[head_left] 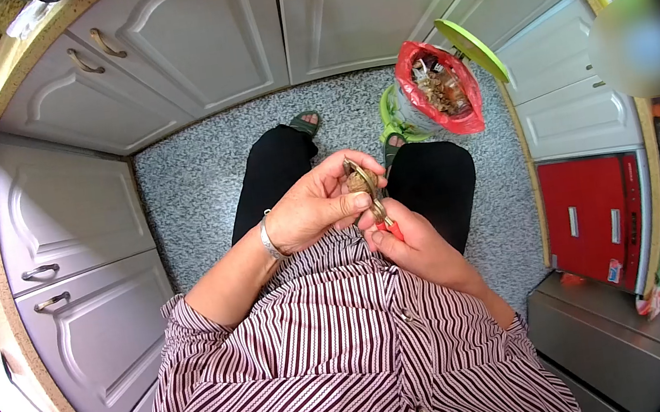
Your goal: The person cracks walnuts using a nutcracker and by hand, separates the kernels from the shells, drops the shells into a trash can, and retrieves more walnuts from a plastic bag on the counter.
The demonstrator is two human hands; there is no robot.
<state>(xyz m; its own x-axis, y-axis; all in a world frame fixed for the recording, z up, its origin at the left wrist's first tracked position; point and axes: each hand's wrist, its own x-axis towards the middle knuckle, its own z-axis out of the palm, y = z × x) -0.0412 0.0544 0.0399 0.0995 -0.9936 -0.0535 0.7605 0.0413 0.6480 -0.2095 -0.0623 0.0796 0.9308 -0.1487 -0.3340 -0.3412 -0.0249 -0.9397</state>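
In front of my lap, my left hand (317, 203) has its thumb and fingers closed around a round brown nut (358, 182) that looks like a walnut. Metal jaws of a red-handled nutcracker (382, 214) lie against the nut. The tool's handles are gripped by my right hand (411, 239), whose fingers partly hide them. Both hands meet close together above my knees. Part of the nut is covered by my left fingers and the jaws, so I cannot tell whether its shell is cracked.
Beyond my right knee stands a bin lined with a red bag (466, 117), holding brown shell-like scraps and wrappers. Its green lid (473, 51) is raised. Grey cabinets (183, 42) surround the speckled floor (185, 183). A red panel (595, 221) is at the right.
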